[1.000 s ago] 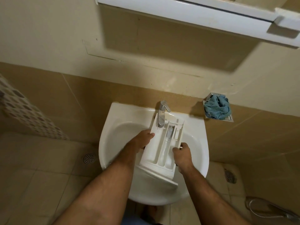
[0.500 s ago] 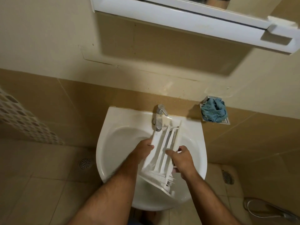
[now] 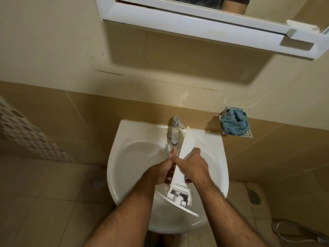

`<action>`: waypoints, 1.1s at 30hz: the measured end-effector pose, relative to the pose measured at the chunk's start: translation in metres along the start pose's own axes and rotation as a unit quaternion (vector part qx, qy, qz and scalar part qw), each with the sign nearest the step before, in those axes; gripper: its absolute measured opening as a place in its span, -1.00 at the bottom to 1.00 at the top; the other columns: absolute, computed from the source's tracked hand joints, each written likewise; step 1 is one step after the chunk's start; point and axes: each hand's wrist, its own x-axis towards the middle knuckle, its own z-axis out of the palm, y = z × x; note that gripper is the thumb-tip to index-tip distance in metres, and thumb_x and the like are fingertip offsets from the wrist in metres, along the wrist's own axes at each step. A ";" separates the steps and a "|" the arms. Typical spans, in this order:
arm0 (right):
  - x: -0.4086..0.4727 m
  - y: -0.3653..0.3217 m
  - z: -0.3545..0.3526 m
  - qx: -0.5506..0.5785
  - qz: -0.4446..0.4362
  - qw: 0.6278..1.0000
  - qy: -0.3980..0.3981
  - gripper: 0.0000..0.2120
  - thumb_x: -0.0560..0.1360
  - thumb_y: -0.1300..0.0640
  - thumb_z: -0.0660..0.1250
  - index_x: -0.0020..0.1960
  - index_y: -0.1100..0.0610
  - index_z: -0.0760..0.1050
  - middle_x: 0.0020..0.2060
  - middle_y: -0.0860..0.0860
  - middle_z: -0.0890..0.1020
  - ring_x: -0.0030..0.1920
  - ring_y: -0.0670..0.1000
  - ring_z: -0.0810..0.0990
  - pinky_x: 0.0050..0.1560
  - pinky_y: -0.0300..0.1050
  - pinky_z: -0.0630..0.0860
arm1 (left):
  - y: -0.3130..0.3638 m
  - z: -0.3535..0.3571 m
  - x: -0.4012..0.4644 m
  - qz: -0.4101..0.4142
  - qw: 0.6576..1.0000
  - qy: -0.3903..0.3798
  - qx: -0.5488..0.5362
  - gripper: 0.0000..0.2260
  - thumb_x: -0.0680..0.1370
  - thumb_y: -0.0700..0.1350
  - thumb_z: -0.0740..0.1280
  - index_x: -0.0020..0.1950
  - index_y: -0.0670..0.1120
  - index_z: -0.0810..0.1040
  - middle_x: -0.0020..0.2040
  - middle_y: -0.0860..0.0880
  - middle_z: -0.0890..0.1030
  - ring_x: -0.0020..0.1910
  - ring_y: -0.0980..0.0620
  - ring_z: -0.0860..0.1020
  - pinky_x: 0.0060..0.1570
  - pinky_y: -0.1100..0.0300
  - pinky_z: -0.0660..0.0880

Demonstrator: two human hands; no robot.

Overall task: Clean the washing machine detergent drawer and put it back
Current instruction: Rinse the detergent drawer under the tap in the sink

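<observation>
The white detergent drawer (image 3: 187, 145) stands tipped on its side over the white sink (image 3: 124, 157), its open compartments facing left and its front panel (image 3: 178, 202) nearest me. My left hand (image 3: 162, 171) holds the drawer's open side, fingers curled into it, just under the tap spout. My right hand (image 3: 193, 165) grips the drawer's smooth outer side, thumb over the top edge. The chrome tap (image 3: 175, 130) is directly behind the drawer's far end.
A crumpled blue cloth (image 3: 234, 123) lies in a metal holder on the wall right of the sink. A white mirror cabinet (image 3: 204, 27) hangs above. Tiled floor with drains (image 3: 96, 182) lies on both sides; a hose (image 3: 293, 232) is at lower right.
The drawer has been rolled from lying flat, compartments up, onto its side. My right hand moved over onto its outer face and both hands drew closer together.
</observation>
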 end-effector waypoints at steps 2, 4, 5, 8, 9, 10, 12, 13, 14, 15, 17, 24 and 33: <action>0.002 0.000 -0.001 0.025 0.000 1.000 -0.017 -0.14 0.25 -0.48 0.37 0.29 0.08 0.23 -0.09 0.06 0.61 -0.30 0.07 0.67 -0.55 -0.16 0.55 | -0.001 0.001 -0.001 0.020 0.999 -0.029 -0.034 -0.04 0.36 0.58 -0.03 0.39 -0.12 0.50 0.24 -0.28 0.58 0.25 -0.27 0.53 0.37 -0.17 0.35; 0.006 0.004 -0.004 0.095 0.008 0.995 -0.030 -0.14 0.30 -0.43 0.38 0.36 0.08 0.22 -0.14 0.07 0.63 -0.42 0.05 0.67 -0.55 -0.19 0.53 | 0.000 -0.003 -0.005 0.039 0.995 -0.071 -0.065 -0.08 0.33 0.55 0.04 0.38 -0.11 0.50 0.08 -0.18 0.65 0.05 -0.13 0.61 0.20 -0.03 0.51; 0.009 0.008 -0.006 0.145 0.021 0.988 -0.039 -0.13 0.33 -0.39 0.40 0.42 0.09 0.21 -0.15 0.07 0.63 -0.44 0.03 0.68 -0.52 -0.17 0.55 | 0.001 -0.005 -0.007 0.045 0.991 -0.098 -0.078 -0.10 0.32 0.55 0.07 0.37 -0.08 0.50 0.04 -0.14 0.66 0.00 -0.07 0.63 0.09 0.04 0.55; 0.015 0.018 -0.011 0.199 0.060 0.977 -0.048 -0.08 0.27 -0.39 0.44 0.41 0.13 0.28 -0.13 0.06 0.63 -0.37 0.04 0.69 -0.47 -0.13 0.60 | -0.002 -0.006 -0.008 0.048 0.988 -0.118 -0.082 -0.12 0.32 0.51 0.14 0.44 -0.06 0.42 0.22 -0.13 0.63 0.18 -0.11 0.60 0.21 0.01 0.52; 0.015 0.020 -0.011 0.176 0.060 0.982 -0.040 -0.08 0.22 -0.44 0.42 0.36 0.12 0.33 -0.12 0.02 0.61 -0.31 0.02 0.68 -0.43 -0.10 0.62 | -0.004 -0.005 -0.008 0.043 0.989 -0.119 -0.081 -0.14 0.35 0.49 0.17 0.46 -0.06 0.39 0.30 -0.15 0.58 0.28 -0.16 0.54 0.32 -0.05 0.44; 0.015 0.022 -0.011 0.142 0.053 0.988 -0.026 -0.07 0.18 -0.51 0.37 0.32 0.09 0.36 -0.08 -0.03 0.60 -0.22 0.00 0.66 -0.35 -0.06 0.65 | -0.007 -0.003 -0.007 0.041 0.989 -0.117 -0.084 -0.19 0.40 0.46 0.20 0.47 -0.06 0.39 0.35 -0.16 0.55 0.35 -0.19 0.49 0.41 -0.10 0.36; 0.016 0.024 -0.009 0.091 0.023 0.995 0.011 0.00 0.11 -0.63 0.24 0.31 0.04 0.38 0.08 -0.02 0.59 0.01 0.04 0.62 -0.05 0.03 0.65 | -0.013 -0.003 -0.003 0.043 0.989 -0.100 -0.101 -0.30 0.46 0.35 0.24 0.45 -0.07 0.41 0.35 -0.18 0.54 0.36 -0.20 0.48 0.44 -0.14 0.30; 0.017 0.025 -0.008 0.087 0.013 0.996 0.031 0.03 0.11 -0.67 0.18 0.33 0.02 0.38 0.17 0.02 0.57 0.10 0.08 0.60 0.08 0.07 0.59 | -0.014 -0.004 -0.002 0.045 0.989 -0.086 -0.115 -0.32 0.45 0.30 0.25 0.44 -0.09 0.43 0.33 -0.19 0.57 0.32 -0.19 0.52 0.40 -0.11 0.36; 0.020 0.027 -0.008 0.093 0.013 0.994 0.047 0.04 0.12 -0.68 0.15 0.34 0.01 0.37 0.23 0.06 0.53 0.16 0.11 0.57 0.16 0.11 0.55 | -0.014 -0.005 -0.002 0.045 0.987 -0.075 -0.133 -0.33 0.42 0.27 0.27 0.41 -0.10 0.46 0.28 -0.19 0.59 0.26 -0.17 0.56 0.33 -0.07 0.44; 0.024 0.029 -0.008 0.107 0.024 0.993 0.054 0.03 0.15 -0.67 0.16 0.38 0.01 0.35 0.29 0.09 0.48 0.22 0.15 0.53 0.22 0.15 0.50 | -0.014 -0.006 -0.002 0.044 0.986 -0.067 -0.149 -0.34 0.39 0.25 0.30 0.37 -0.11 0.49 0.24 -0.19 0.62 0.19 -0.16 0.60 0.23 -0.03 0.50; 0.030 0.035 -0.010 0.160 0.078 0.984 0.010 0.03 0.22 -0.59 0.25 0.48 0.04 0.23 0.37 0.12 0.41 0.30 0.19 0.46 0.26 0.18 0.45 | -0.014 -0.008 -0.003 0.044 0.983 -0.063 -0.169 -0.37 0.37 0.23 0.32 0.32 -0.11 0.53 0.17 -0.19 0.66 0.08 -0.14 0.64 0.11 0.01 0.54; 0.032 0.064 0.011 0.398 0.106 0.891 -0.192 -0.35 0.41 -0.43 0.26 0.22 0.05 0.57 0.02 0.12 0.71 0.05 0.17 0.69 0.23 0.18 0.54 | -0.012 -0.011 -0.008 0.028 0.987 -0.062 -0.147 -0.46 0.43 0.22 0.33 0.27 -0.10 0.55 0.12 -0.16 0.68 0.07 -0.12 0.63 0.11 0.04 0.53; 0.027 0.061 0.013 0.300 0.063 0.952 -0.026 -0.39 0.33 -0.37 0.38 0.18 0.01 0.42 -0.03 -0.06 0.61 -0.03 0.01 0.62 -0.03 0.00 0.58 | -0.008 -0.039 -0.022 0.016 0.997 -0.016 -0.073 -0.55 0.63 0.14 0.14 0.30 -0.13 0.57 0.08 -0.13 0.67 0.01 -0.06 0.63 0.10 0.02 0.53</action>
